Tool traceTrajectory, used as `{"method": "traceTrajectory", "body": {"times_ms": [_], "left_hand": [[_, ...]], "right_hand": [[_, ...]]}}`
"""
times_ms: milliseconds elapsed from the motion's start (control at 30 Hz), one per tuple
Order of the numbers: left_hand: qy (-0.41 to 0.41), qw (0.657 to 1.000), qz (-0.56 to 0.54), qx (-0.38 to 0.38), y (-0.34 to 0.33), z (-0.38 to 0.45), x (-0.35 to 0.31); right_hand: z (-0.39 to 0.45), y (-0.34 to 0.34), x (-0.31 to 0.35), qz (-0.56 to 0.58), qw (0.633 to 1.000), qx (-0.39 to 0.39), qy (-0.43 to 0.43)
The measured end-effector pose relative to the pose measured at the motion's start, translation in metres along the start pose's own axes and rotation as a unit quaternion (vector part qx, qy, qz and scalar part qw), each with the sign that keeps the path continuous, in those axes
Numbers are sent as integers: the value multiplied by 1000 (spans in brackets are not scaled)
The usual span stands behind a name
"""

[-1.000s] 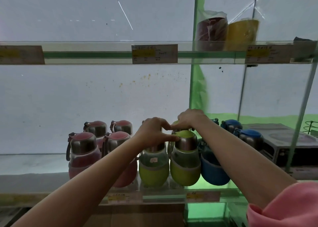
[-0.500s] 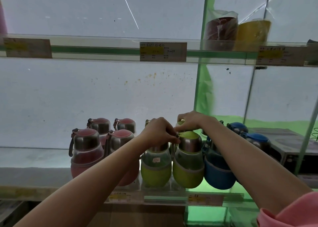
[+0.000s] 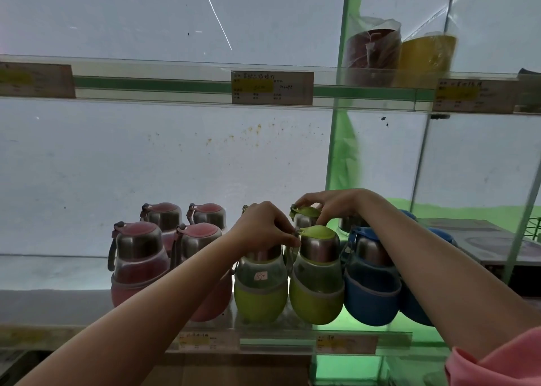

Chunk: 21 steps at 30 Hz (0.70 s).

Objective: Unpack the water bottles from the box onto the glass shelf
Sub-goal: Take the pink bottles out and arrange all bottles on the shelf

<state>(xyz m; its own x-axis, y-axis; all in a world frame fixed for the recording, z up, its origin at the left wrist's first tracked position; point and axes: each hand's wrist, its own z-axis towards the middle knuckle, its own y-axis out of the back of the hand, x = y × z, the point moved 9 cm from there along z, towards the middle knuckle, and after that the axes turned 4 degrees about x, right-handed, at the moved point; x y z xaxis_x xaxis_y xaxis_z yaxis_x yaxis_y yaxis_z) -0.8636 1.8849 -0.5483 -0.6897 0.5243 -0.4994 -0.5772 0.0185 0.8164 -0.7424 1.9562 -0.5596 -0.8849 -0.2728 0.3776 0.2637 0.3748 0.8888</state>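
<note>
Several pear-shaped bottles with steel necks stand on the lower glass shelf (image 3: 58,306). My left hand (image 3: 263,227) grips the cap of the front left green bottle (image 3: 260,292), hiding the lid. Beside it stands a second green bottle (image 3: 317,283) with its lid showing. My right hand (image 3: 336,207) reaches over this one and pinches the lid of a green bottle in the back row (image 3: 303,217), mostly hidden. Pink bottles (image 3: 137,262) stand in two rows at the left. Blue bottles (image 3: 371,292) stand at the right, under my right forearm.
An upper glass shelf (image 3: 175,84) with price labels crosses the view, carrying a bagged dark-red container (image 3: 371,54) and a yellow one (image 3: 424,57) at the right. A green upright post (image 3: 339,151) stands behind the bottles. A brown cardboard surface (image 3: 234,368) lies below the shelf edge.
Both hands stay on the green bottles. My right hand has shifted slightly back, leaving the front right bottle's lid more exposed. The view has tilted a little.
</note>
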Motion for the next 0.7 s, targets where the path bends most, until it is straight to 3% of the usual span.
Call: {"method": "traceTrajectory", "body": {"times_ms": [100,267,500,700], "left_hand": [[3,1000,0,-3,1,0,0],[2,1000,3,3,0,0,1],[7,1000,5,8,1,-2,-1],[13,1000,0,19,5,-5,-3]], "right_hand": [[3,-6,5,-6,1000,16,-7],[5,5,6,-47,998,-52,-5],[4,1,8,-83,996,-33,-13],[-26,22,-2,-13,997,-71,16]]}}
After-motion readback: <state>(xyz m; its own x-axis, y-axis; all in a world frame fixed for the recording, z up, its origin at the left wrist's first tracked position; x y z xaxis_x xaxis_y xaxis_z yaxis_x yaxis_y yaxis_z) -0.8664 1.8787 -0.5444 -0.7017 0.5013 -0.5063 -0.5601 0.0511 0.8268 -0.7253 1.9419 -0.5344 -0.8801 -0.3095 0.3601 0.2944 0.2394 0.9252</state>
